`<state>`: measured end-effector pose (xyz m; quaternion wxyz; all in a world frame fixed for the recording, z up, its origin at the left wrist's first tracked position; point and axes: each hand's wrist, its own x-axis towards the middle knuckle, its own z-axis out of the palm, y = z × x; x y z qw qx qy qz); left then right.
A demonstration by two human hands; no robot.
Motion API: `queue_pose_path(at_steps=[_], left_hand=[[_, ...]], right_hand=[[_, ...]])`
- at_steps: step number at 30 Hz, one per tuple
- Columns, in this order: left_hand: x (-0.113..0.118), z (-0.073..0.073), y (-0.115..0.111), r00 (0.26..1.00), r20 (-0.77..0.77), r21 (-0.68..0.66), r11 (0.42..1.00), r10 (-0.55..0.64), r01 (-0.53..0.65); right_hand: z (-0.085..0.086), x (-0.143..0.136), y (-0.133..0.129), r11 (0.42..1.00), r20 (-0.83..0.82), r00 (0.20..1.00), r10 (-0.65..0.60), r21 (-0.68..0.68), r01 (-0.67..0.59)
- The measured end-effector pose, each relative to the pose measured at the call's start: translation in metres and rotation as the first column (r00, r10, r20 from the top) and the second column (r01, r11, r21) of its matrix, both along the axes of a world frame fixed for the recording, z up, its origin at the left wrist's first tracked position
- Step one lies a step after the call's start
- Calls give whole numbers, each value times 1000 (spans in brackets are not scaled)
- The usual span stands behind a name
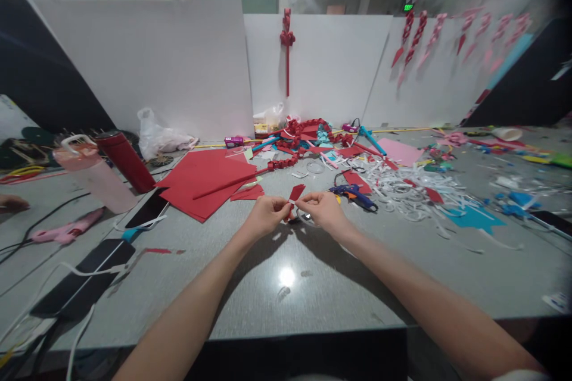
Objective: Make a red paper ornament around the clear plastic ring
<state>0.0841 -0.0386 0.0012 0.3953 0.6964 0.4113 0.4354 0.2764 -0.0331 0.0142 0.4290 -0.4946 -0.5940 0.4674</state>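
Note:
Both hands meet above the grey table, pinching one small piece of folded red paper [297, 191] with a whitish strip near its middle. My left hand [267, 214] grips its left side between thumb and fingers. From the right, my right hand [325, 209] pinches the same piece, and its fingertips almost touch the left ones. The lower end of the piece is partly hidden by the fingers. Just right of my right hand lies a blue glue gun [357, 195]. Red paper sheets [201, 181] are stacked to the left, beyond my left hand.
White paper strips [397, 187] are heaped at the right, near blue paper [476, 219]. A pink bottle [96, 172], red flask [126, 161], pink glue gun [69, 229] and power bank [84, 280] stand or lie left. A red paper chain [287, 53] hangs on the white board. Another person's hand [13, 203] shows far left.

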Motion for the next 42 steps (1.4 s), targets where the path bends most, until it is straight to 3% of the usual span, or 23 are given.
queue_pose_path(at_steps=[5, 9, 15, 19, 26, 42], left_hand=[[1, -6, 2, 994, -66, 25, 996, 92, -90], [1, -6, 2, 988, -127, 43, 996, 89, -84], [0, -9, 3, 996, -56, 50, 996, 74, -72], [0, -8, 3, 991, -90, 24, 995, 103, -102], [2, 6, -3, 1000, -6, -23, 1000, -7, 7], [0, 6, 0, 995, 71, -68, 995, -75, 80]], right_hand=[[-3, -1, 1, 1000, 28, 999, -19, -10, 20], [-6, -2, 1, 1000, -8, 1000, -5, -23, 5], [-7, -2, 1, 1000, -47, 999, 13, -1, -13], [-3, -1, 1, 1000, -92, 996, -8, 9, 9], [-4, 2, 3, 1000, -90, 996, -19, 12, 20], [-4, 4, 4, 1000, -68, 998, -10, 23, 12]])
